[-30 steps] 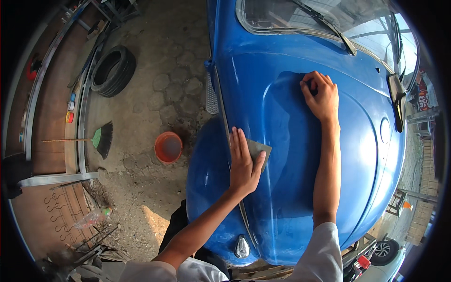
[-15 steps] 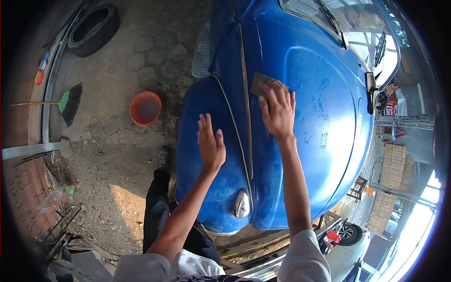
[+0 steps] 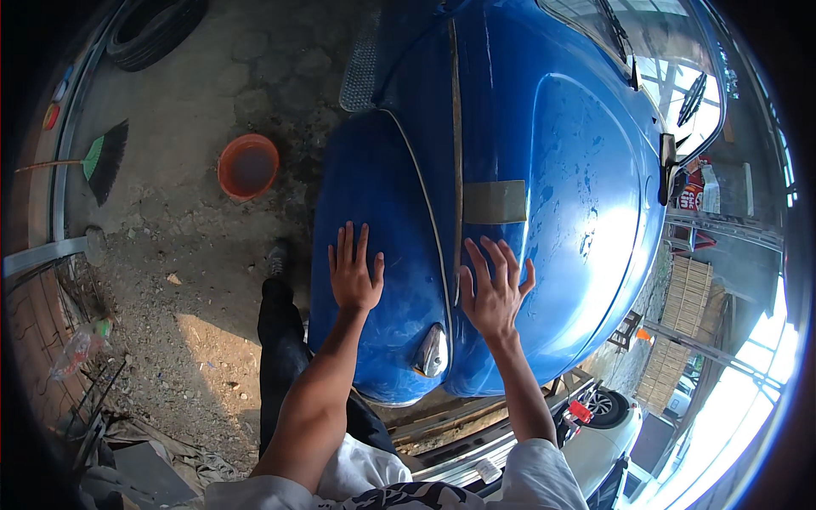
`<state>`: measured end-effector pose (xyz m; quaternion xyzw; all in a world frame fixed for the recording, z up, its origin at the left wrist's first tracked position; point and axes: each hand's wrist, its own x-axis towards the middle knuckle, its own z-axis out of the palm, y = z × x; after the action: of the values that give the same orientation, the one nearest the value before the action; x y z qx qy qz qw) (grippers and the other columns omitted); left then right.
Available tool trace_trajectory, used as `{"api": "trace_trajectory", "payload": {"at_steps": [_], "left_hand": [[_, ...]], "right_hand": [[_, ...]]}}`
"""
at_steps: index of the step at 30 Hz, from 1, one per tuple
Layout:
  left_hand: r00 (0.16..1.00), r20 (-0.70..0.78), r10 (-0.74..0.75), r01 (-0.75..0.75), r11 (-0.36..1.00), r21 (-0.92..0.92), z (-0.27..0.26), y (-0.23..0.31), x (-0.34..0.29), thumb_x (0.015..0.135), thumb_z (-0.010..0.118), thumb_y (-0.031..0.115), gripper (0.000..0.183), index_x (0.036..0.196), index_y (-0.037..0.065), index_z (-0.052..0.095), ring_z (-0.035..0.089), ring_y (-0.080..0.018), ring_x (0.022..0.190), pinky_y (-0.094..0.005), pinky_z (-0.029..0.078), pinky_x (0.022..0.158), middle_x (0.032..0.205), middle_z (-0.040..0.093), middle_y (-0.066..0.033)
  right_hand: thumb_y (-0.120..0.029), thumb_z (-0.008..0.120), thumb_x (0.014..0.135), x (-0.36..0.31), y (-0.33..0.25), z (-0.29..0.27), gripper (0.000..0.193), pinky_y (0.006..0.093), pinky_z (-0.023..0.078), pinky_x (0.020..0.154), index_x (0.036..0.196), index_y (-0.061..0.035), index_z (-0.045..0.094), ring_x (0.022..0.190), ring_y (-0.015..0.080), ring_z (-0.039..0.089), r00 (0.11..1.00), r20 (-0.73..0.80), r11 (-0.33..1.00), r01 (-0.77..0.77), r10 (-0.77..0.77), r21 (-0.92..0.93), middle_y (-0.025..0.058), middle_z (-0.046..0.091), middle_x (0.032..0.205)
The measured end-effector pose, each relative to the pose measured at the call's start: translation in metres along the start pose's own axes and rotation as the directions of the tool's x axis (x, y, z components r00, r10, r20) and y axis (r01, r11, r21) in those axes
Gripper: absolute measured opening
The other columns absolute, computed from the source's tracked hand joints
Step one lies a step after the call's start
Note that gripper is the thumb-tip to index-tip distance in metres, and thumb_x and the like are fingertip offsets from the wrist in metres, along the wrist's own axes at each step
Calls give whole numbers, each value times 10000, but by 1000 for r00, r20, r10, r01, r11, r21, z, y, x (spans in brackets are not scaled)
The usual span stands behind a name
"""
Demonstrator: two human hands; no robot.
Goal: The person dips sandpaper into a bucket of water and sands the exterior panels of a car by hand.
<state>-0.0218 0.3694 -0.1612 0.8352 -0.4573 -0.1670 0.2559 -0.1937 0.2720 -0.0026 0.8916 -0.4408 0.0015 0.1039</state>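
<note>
Spread and empty, left hand (image 3: 355,276) is over the fender (image 3: 365,187) and right hand (image 3: 495,297) near the grey sheet (image 3: 495,202) lying on the wet-streaked hood (image 3: 565,221), seemingly part-worked (how much is left, I cannot tell).

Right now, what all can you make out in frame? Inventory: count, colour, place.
Near car: 1, blue, centre to upper right
Sheet: 1, grey-green, on near car
Lamp: 1, chrome, low on near car
Wipers: 2, black, upper right
Bucket: 1, orange, left of near car
Broom: 1, green and black, left
Tyre: 1, black, upper left
Stool: 1, dark, right
Far car: 1, pale, lower right
Sleeves: 2, white, bottom
Left hand: 1, empty, over near car
Right hand: 1, empty, below sheet in picture
</note>
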Motion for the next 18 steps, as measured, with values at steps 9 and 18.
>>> {"api": "trace_trajectory", "payload": {"at_steps": [9, 18], "left_hand": [[1000, -1, 6, -6, 1000, 15, 1, 1, 7, 1015, 357, 449, 544, 1495, 196, 377, 295, -304, 1448, -521, 238, 1178, 1557, 329, -116], [1000, 14, 14, -14, 1000, 16, -7, 4, 7, 1017, 325, 457, 551, 1497, 190, 375, 297, -313, 1446, -526, 236, 1175, 1562, 318, -122]], "right_hand": [[-462, 553, 954, 83, 9, 28, 632, 605, 245, 1134, 1487, -160, 399, 1453, 376, 268, 968, -129, 975, -221, 217, -20, 142, 326, 1561], [-508, 591, 926, -27, -1, 47, 671, 618, 128, 1157, 1480, -171, 418, 1447, 390, 277, 940, -109, 943, -328, 322, -46, 194, 327, 1550]]}}
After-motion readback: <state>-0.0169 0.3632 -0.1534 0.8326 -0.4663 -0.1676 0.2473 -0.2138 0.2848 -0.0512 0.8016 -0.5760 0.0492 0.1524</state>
